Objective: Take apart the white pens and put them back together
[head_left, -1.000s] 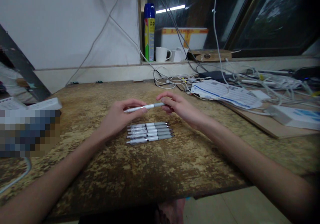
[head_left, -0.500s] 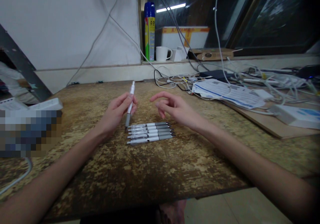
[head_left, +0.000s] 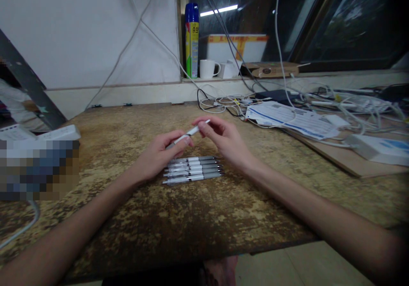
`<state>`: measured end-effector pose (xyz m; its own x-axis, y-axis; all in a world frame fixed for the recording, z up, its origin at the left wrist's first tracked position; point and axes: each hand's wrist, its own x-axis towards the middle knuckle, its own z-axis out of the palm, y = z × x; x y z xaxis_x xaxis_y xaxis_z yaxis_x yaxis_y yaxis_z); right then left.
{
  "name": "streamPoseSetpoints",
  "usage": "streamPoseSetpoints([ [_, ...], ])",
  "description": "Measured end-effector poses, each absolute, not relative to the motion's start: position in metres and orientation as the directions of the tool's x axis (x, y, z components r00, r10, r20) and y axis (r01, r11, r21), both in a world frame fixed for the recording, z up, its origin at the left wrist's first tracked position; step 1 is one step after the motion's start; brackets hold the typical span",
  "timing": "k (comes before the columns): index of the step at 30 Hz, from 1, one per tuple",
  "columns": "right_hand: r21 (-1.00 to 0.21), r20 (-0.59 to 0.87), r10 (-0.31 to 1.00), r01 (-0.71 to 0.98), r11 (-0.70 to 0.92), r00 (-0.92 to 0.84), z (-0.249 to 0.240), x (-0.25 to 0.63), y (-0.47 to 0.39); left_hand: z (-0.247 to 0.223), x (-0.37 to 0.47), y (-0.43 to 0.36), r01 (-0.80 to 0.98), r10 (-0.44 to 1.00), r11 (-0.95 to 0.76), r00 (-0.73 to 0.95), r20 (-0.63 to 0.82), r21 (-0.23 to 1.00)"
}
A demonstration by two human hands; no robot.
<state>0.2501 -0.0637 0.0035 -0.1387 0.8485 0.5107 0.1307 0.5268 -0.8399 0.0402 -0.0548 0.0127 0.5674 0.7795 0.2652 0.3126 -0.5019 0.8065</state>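
A white and grey pen [head_left: 193, 131] slants between my two hands above the worn wooden table [head_left: 179, 226]. My left hand [head_left: 166, 150] is closed round its lower, grey part. The fingers of my right hand [head_left: 222, 137] pinch the pen near its upper white end. Just below the hands, several similar pens [head_left: 191, 171] lie side by side in a row on the table, their grey grips to the right. My left fingers partly cover the left end of the topmost pens.
Papers [head_left: 287, 115], tangled cables [head_left: 220, 103] and a white box [head_left: 378, 147] lie at the right. A spray can [head_left: 191, 41] and a white mug [head_left: 208, 69] stand on the back ledge. A white power strip [head_left: 59, 132] is at the left.
The held pen has tipped from nearly upright to a slant, its upper end now to the right. My right hand has closed on that end; my left hand has shifted slightly right.
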Motion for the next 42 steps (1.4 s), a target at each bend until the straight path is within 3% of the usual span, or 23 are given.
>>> streamPoseSetpoints([
  [5,-0.841,0.541,0.84,0.018,0.541,0.035,0.01,0.268,-0.054,0.012,0.035,-0.05,0.311,0.782,-0.504,0.561,0.272,0.806],
  [11,-0.857,0.482,0.866,-0.137,0.498,0.135,0.019,0.284,-0.049,0.014,0.031,-0.046,0.371,0.781,-0.547,0.548,0.299,0.751],
  [16,-0.834,0.502,0.857,-0.197,0.515,0.116,0.021,0.296,-0.042,0.013,0.028,-0.042,0.41,0.797,-0.559,0.504,0.332,0.721],
  [22,-0.852,0.393,0.915,-0.338,0.399,0.09,0.031,0.3,-0.051,0.011,0.026,-0.04,0.445,0.807,-0.558,0.49,0.331,0.7],
  [27,-0.69,0.35,0.934,-0.656,0.306,0.068,0.032,0.298,-0.054,0.011,0.027,-0.041,0.464,0.812,-0.553,0.486,0.323,0.692],
  [30,-0.59,0.349,0.935,-0.762,0.266,0.056,0.034,0.297,-0.056,0.011,0.027,-0.04,0.472,0.817,-0.549,0.475,0.326,0.689],
  [34,-0.567,0.35,0.936,-0.785,0.249,0.044,0.037,0.297,-0.058,0.011,0.025,-0.038,0.488,0.831,-0.534,0.456,0.32,0.691],
  [42,-0.632,0.362,0.931,-0.723,0.28,0.044,0.04,0.295,-0.06,0.008,0.025,-0.038,0.495,0.827,-0.538,0.468,0.312,0.683],
])
